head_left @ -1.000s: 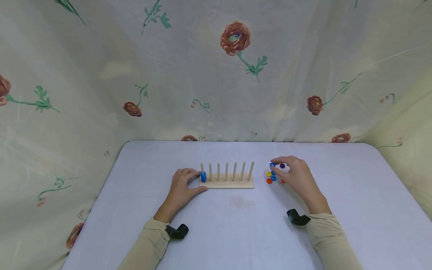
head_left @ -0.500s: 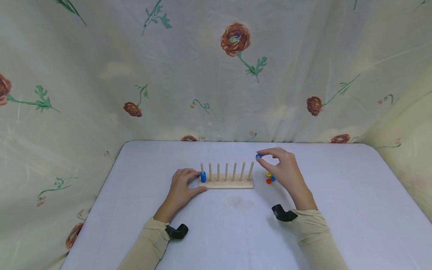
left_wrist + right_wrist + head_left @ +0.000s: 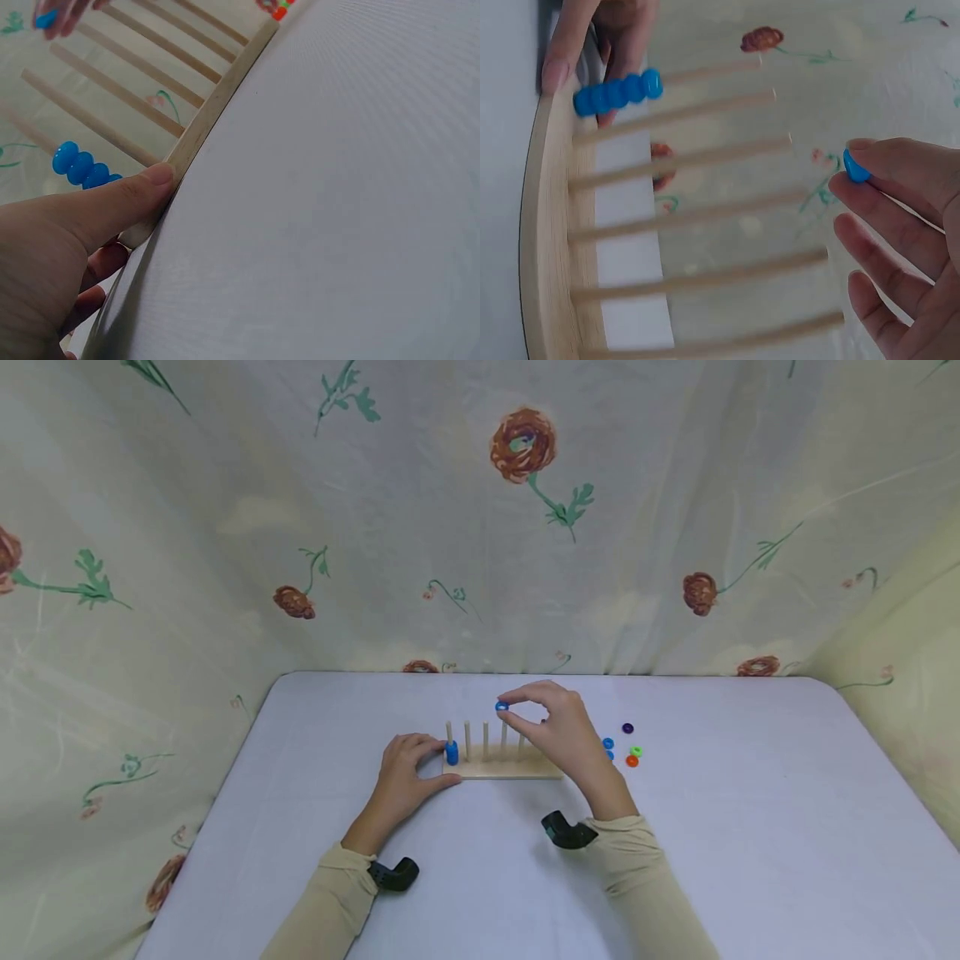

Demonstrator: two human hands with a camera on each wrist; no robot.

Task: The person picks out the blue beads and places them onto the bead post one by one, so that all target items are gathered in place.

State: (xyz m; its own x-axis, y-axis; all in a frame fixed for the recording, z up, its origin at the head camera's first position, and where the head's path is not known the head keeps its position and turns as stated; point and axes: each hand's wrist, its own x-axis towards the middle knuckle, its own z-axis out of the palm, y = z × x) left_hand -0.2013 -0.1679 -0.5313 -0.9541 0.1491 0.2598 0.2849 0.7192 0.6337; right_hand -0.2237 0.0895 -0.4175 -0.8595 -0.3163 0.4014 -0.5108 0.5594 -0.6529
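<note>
A pale wooden peg board (image 3: 506, 770) with a row of upright pegs lies on the table. My left hand (image 3: 405, 781) grips its left end, thumb along the front edge (image 3: 161, 176) and fingers behind. Several blue beads (image 3: 452, 753) are stacked on the leftmost peg, seen side by side in the right wrist view as a blue stack (image 3: 619, 93). Between thumb and index finger my right hand (image 3: 562, 731) pinches one more blue bead (image 3: 856, 166), held above the pegs near the board's middle. That hand hides the rightmost pegs in the head view.
Loose beads lie on the white table (image 3: 750, 810) right of the board: a purple bead (image 3: 627, 728), a green bead (image 3: 636, 751), an orange bead (image 3: 632, 761) and blue ones (image 3: 608, 743). My right forearm covers part of that area. Floral cloth (image 3: 420, 527) hangs behind the table.
My right hand has lifted a blue bead from the loose group and carried it left to above the pegs. The left hand and board have stayed in place.
</note>
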